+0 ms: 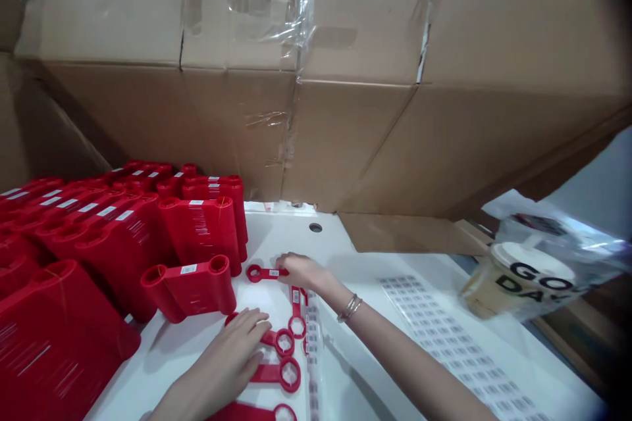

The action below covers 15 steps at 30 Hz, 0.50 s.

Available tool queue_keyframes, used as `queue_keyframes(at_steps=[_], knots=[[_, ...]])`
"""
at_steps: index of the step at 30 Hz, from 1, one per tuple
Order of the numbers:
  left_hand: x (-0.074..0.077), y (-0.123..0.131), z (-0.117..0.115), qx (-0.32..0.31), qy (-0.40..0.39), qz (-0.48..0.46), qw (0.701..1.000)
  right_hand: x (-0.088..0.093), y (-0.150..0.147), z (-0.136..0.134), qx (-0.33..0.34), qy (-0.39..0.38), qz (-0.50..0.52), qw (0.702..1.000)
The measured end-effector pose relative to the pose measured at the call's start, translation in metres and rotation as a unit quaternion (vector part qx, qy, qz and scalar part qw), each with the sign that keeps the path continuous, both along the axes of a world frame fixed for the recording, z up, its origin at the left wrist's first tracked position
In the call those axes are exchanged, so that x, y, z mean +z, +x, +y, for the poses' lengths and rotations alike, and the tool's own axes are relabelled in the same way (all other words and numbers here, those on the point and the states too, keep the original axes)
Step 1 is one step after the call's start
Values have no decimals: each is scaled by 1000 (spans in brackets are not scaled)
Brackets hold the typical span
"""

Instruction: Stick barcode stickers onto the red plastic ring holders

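My right hand point(300, 271) pinches one end of a red double-ring plastic piece point(266, 273), which has a small white label on its middle bar. Below it on the white table lies another labelled red piece point(297, 309). My left hand point(232, 348) is spread over a red piece whose ring end point(285, 342) sticks out beyond the fingers. Nearer to me, two more red pieces, one with its ring point(289, 373) in view, lie partly under or beside that hand. A narrow strip of printed labels point(314, 368) runs along the right of these pieces.
Stacked red pieces, bundled in several blocks point(202, 227), fill the left side; one small bundle point(190, 289) stands near my left hand. A label sheet point(444, 335) lies at right. Beside it is a bagged drink cup point(518, 276). A cardboard wall point(237, 112) rises behind.
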<state>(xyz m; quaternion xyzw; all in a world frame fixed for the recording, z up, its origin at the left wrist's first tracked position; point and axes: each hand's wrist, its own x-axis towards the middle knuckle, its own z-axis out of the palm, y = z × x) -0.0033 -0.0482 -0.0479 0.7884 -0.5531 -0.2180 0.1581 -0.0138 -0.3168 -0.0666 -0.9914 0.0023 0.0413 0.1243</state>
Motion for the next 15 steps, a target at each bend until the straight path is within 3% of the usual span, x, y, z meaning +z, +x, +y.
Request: queue_keyframes(at_steps=[4, 8, 11, 15], knots=[[-21, 10, -15, -12, 2, -22, 1000, -9, -8, -8, -7, 2, -13, 1000], [-31, 13, -23, -13, -2, -36, 999, -9, -15, -16, -20, 11, -11, 1000], [-30, 12, -21, -17, -1, -22, 1000, 0, -20, -18, -27, 30, -27, 999], [-15, 15, -23, -3, -11, 0, 1000, 18, -48, -4, -74, 31, -69, 994]])
